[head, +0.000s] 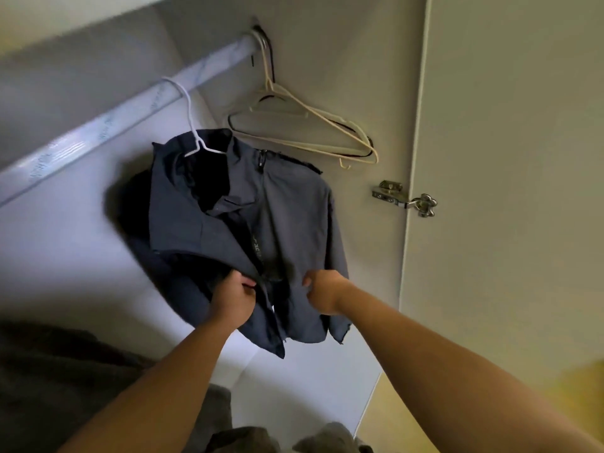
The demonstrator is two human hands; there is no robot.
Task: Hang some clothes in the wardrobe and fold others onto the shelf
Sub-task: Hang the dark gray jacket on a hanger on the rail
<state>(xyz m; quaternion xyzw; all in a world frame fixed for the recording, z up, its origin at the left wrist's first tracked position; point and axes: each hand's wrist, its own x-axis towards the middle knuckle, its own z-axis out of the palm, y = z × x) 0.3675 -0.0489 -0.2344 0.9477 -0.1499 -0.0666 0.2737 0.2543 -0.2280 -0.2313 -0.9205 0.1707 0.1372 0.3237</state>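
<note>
The wardrobe door (pixel 506 191) is seen swung open at the right. A dark blue jacket (pixel 294 217) is hung on a white hanger (pixel 189 119) from the rail (pixel 98 132), with its front unzipped. Spare hangers (pixel 310 125) are gathered at the rail's far end, just beside the jacket. One front edge by the zip is pinched by the left grip (pixel 232 299); the other panel is clutched by the right grip (pixel 322 294). A metal hinge (pixel 403 199) is mounted on the door.

The rail (pixel 114 120) bears a jacket (pixel 287 207) on a white hanger (pixel 190 120), empty hangers (pixel 313 110) beside.
</note>
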